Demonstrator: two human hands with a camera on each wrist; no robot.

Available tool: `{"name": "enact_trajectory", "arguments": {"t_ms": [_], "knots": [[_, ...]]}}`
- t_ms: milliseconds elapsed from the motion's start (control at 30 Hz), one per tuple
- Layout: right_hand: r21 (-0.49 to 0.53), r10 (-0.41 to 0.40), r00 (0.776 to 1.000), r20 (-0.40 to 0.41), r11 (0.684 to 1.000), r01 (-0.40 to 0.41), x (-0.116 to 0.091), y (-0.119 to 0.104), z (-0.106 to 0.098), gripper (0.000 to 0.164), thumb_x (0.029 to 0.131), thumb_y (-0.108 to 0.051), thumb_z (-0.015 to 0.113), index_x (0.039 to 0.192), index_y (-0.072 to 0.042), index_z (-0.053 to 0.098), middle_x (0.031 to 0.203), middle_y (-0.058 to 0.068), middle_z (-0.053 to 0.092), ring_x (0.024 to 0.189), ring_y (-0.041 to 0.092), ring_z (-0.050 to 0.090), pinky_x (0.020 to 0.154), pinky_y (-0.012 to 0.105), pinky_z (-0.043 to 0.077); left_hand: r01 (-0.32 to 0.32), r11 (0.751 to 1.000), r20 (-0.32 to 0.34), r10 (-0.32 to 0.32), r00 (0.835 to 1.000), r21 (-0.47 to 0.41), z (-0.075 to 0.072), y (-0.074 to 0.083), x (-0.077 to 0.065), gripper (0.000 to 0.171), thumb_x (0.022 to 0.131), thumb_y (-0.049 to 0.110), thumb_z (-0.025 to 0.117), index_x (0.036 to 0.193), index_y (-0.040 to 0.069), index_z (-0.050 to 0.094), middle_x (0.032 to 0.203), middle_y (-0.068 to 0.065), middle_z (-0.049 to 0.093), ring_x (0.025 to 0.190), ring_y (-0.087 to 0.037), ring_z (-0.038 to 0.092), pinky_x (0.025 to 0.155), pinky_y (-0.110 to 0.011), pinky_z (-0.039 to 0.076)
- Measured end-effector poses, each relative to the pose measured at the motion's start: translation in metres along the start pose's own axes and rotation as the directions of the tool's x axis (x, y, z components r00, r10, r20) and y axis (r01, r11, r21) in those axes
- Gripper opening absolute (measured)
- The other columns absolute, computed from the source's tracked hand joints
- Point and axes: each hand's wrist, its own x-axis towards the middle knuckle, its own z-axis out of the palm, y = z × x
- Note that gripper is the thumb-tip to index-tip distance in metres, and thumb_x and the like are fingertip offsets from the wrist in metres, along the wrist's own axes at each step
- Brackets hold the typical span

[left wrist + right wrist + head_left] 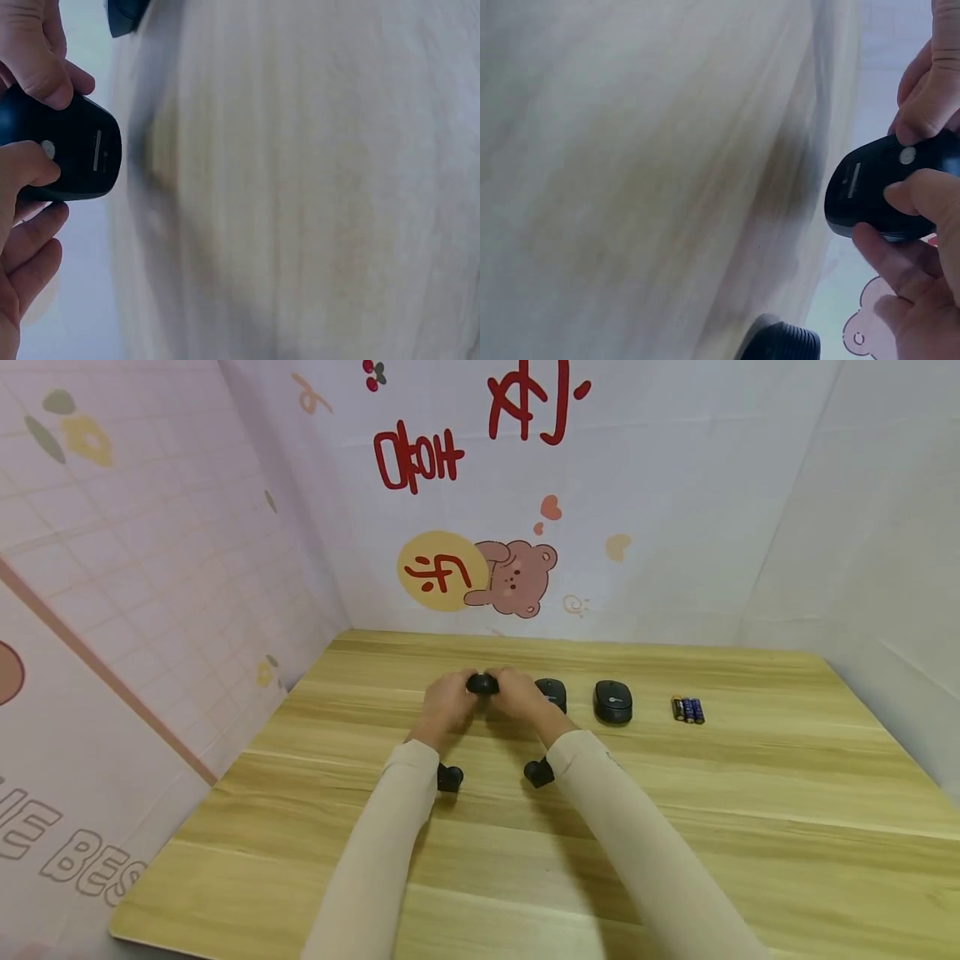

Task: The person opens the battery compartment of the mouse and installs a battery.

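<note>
Both hands hold one black computer mouse (482,683) raised over the far part of the table. My left hand (448,697) grips its left side and my right hand (517,695) its right side. In the left wrist view the underside of the mouse (86,154) shows, with a small pale round spot and a narrow slot. The right wrist view shows the same underside of the mouse (866,187), with both thumbs pressed on it and fingers curled round the edges.
A second black mouse (552,692) lies just right of my right hand, partly hidden by it. Farther right are a third mouse (613,702) and several small batteries (688,710) side by side. The wooden table (480,877) ends at a wall hung with printed cloth (660,527).
</note>
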Motion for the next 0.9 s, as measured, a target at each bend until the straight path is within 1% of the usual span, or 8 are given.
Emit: {"name": "enact_trajectory", "arguments": {"t_ms": [67, 200, 267, 300, 400, 500, 733, 900], "knots": [[0.032, -0.008, 0.999, -0.037, 0.999, 0.009, -0.003, 0.001, -0.003, 0.039, 0.087, -0.002, 0.063, 0.125, -0.002, 0.057, 0.117, 0.016, 0.061, 0.109, 0.031, 0.057, 0.095, 0.041, 0.048, -0.016, 1.0, -0.021, 0.016, 1.0, -0.003, -0.003, 0.002, -0.001, 0.042, 0.091, 0.013, 0.061, 0.133, 0.01, 0.055, 0.121, -0.011, 0.063, 0.102, -0.027, 0.062, 0.086, -0.041, 0.053], [0.088, -0.012, 0.995, -0.102, 0.996, 0.021, -0.011, 0.005, -0.012, 0.035, 0.088, -0.003, 0.064, 0.123, -0.003, 0.059, 0.116, 0.014, 0.062, 0.104, 0.028, 0.06, 0.09, 0.039, 0.051, -0.052, 0.998, -0.038, 0.05, 0.998, -0.037, -0.007, 0.007, -0.002, 0.044, 0.091, 0.014, 0.063, 0.134, 0.009, 0.053, 0.118, -0.012, 0.064, 0.079, -0.024, 0.062, 0.073, -0.038, 0.054], [0.116, 0.0, 0.993, -0.115, 0.993, 0.014, -0.015, 0.006, -0.016, 0.036, 0.089, -0.005, 0.064, 0.125, -0.003, 0.058, 0.118, 0.015, 0.062, 0.101, 0.027, 0.061, 0.086, 0.038, 0.052, -0.066, 0.996, -0.044, 0.063, 0.997, -0.058, -0.008, 0.01, -0.003, 0.043, 0.091, 0.015, 0.063, 0.133, 0.009, 0.054, 0.118, -0.012, 0.064, 0.075, -0.022, 0.061, 0.071, -0.038, 0.053], [0.128, 0.009, 0.993, -0.116, 0.992, 0.006, -0.018, 0.007, -0.019, 0.038, 0.089, -0.006, 0.064, 0.126, -0.003, 0.057, 0.118, 0.015, 0.062, 0.099, 0.027, 0.062, 0.083, 0.038, 0.053, -0.073, 0.995, -0.048, 0.07, 0.996, -0.067, -0.009, 0.011, -0.003, 0.043, 0.091, 0.016, 0.063, 0.133, 0.009, 0.054, 0.118, -0.012, 0.064, 0.077, -0.023, 0.062, 0.073, -0.038, 0.054], [0.166, 0.044, 0.993, -0.106, 0.986, -0.026, -0.024, 0.007, -0.026, 0.04, 0.091, -0.008, 0.062, 0.13, -0.003, 0.055, 0.117, 0.016, 0.062, 0.093, 0.026, 0.063, 0.076, 0.038, 0.054, -0.089, 0.992, -0.061, 0.083, 0.995, -0.092, -0.01, 0.014, -0.004, 0.042, 0.092, 0.017, 0.063, 0.132, 0.008, 0.055, 0.119, -0.012, 0.064, 0.094, -0.024, 0.064, 0.082, -0.04, 0.054], [0.182, 0.061, 0.992, -0.112, 0.983, -0.04, -0.03, 0.009, -0.033, 0.042, 0.091, -0.01, 0.062, 0.132, -0.002, 0.053, 0.115, 0.017, 0.063, 0.091, 0.027, 0.064, 0.073, 0.037, 0.055, -0.103, 0.985, -0.068, 0.095, 0.993, -0.137, -0.012, 0.018, -0.005, 0.041, 0.093, 0.018, 0.061, 0.133, 0.008, 0.054, 0.121, -0.013, 0.062, 0.107, -0.028, 0.06, 0.09, -0.042, 0.051], [0.226, 0.055, 0.99, -0.134, 0.974, -0.024, -0.046, 0.012, -0.048, 0.041, 0.093, -0.014, 0.061, 0.132, -0.004, 0.054, 0.116, 0.016, 0.063, 0.089, 0.026, 0.064, 0.071, 0.037, 0.056, -0.147, 0.969, -0.073, 0.135, 0.988, -0.197, -0.017, 0.029, -0.01, 0.042, 0.095, 0.023, 0.059, 0.135, 0.009, 0.052, 0.121, -0.013, 0.062, 0.11, -0.028, 0.059, 0.092, -0.043, 0.05], [0.225, 0.013, 0.988, -0.156, 0.974, 0.023, -0.063, 0.012, -0.055, 0.037, 0.092, -0.015, 0.064, 0.127, -0.003, 0.058, 0.109, 0.015, 0.066, 0.084, 0.023, 0.066, 0.067, 0.034, 0.057, -0.203, 0.94, -0.087, 0.186, 0.979, -0.275, -0.021, 0.038, -0.021, 0.042, 0.094, 0.021, 0.061, 0.133, 0.007, 0.054, 0.121, -0.012, 0.062, 0.113, -0.027, 0.058, 0.096, -0.042, 0.048]]}}
